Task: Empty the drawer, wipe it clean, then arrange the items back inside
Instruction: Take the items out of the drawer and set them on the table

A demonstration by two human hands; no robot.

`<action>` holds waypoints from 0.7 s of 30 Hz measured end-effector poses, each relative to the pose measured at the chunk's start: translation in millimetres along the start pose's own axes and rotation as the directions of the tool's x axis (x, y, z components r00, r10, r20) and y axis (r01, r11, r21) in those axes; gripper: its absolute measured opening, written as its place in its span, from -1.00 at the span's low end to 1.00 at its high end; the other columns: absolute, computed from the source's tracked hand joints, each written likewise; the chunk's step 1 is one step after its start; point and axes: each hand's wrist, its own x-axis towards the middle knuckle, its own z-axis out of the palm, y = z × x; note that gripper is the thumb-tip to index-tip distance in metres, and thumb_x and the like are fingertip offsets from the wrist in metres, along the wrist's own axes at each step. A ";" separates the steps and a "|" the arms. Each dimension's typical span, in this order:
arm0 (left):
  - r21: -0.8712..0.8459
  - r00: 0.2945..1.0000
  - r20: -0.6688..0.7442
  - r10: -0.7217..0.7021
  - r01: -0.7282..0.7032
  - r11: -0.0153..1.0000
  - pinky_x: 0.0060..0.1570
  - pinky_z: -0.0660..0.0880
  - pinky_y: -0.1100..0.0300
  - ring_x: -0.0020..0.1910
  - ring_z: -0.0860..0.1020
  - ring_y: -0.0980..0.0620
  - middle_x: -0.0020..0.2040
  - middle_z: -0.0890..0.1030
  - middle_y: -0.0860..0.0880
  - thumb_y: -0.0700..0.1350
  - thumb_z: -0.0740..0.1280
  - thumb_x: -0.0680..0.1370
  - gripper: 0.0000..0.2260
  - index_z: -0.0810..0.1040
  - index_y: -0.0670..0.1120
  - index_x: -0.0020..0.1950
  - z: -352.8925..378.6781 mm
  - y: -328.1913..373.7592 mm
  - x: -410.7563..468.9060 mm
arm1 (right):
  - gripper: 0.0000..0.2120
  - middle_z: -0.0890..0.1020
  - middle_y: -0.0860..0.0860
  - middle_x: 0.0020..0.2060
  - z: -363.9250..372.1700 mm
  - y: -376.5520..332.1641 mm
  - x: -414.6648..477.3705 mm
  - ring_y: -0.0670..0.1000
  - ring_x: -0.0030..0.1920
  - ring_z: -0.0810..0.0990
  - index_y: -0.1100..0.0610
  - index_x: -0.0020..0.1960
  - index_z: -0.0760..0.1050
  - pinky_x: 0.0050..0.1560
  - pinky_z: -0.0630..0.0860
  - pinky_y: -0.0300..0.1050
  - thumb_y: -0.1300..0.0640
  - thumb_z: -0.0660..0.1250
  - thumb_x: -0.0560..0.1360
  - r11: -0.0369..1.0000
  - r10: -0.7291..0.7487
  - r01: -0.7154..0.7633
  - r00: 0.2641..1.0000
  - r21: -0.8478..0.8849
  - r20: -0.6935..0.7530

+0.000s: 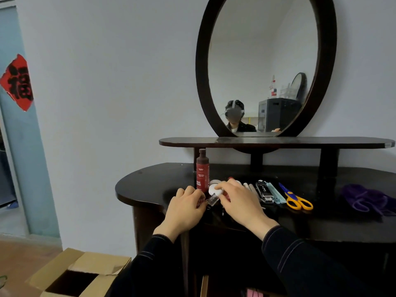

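My left hand (184, 207) and my right hand (240, 202) meet over the dark dresser top (150, 181). The left hand's fingers pinch a small clear bottle (212, 199) with a dark red end. My right hand holds a round white compact (214, 189) under its curled fingers. A tall red bottle (202, 170) stands just behind them. To the right lie several pale sticks (249, 186), a black clip-like item (264, 191), a light blue tool (276, 194) and orange-handled scissors (296, 199). A purple cloth (366, 199) lies at far right. The drawer front is hidden in shadow.
An oval mirror (201, 61) rises above a narrow shelf (276, 142) on the dresser. An open cardboard box (75, 275) sits on the floor at lower left. A doorway with a red paper sign (18, 82) is at far left.
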 end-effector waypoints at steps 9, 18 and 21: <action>0.005 0.997 0.078 -0.009 0.008 1.000 0.21 0.41 -0.02 0.24 0.36 -0.08 0.27 0.46 0.03 0.13 0.17 0.64 -0.69 0.44 0.08 0.35 -1.8 8.4 12.1 | -0.84 0.55 -0.09 0.12 -8.5 5.9 -3.8 0.11 0.10 0.55 -0.04 0.12 0.55 0.31 0.41 0.14 0.04 0.22 0.62 0.994 0.109 -0.109 0.994 0.028 0.006; 0.005 0.995 0.103 0.016 -0.017 1.000 0.25 0.39 0.00 0.28 0.38 -0.08 0.30 0.48 0.03 0.11 0.16 0.66 -0.68 0.43 0.10 0.39 -3.2 9.9 10.4 | -0.82 0.51 -0.09 0.02 -12.7 16.1 -0.6 -0.03 -0.18 0.61 -0.03 0.04 0.59 -0.25 0.47 -0.09 0.13 0.22 0.58 0.933 0.304 -0.276 0.948 0.229 -0.095; -0.004 0.994 0.102 0.032 -0.032 0.999 0.23 0.39 0.01 0.27 0.38 -0.06 0.29 0.48 0.04 0.11 0.16 0.65 -0.69 0.44 0.10 0.38 -2.5 10.4 9.9 | -0.83 0.51 -0.06 0.02 -14.0 17.2 -1.7 0.02 -0.21 0.55 0.03 0.02 0.60 -0.31 0.38 -0.12 0.12 0.24 0.55 0.930 0.354 -0.329 0.922 0.166 -0.156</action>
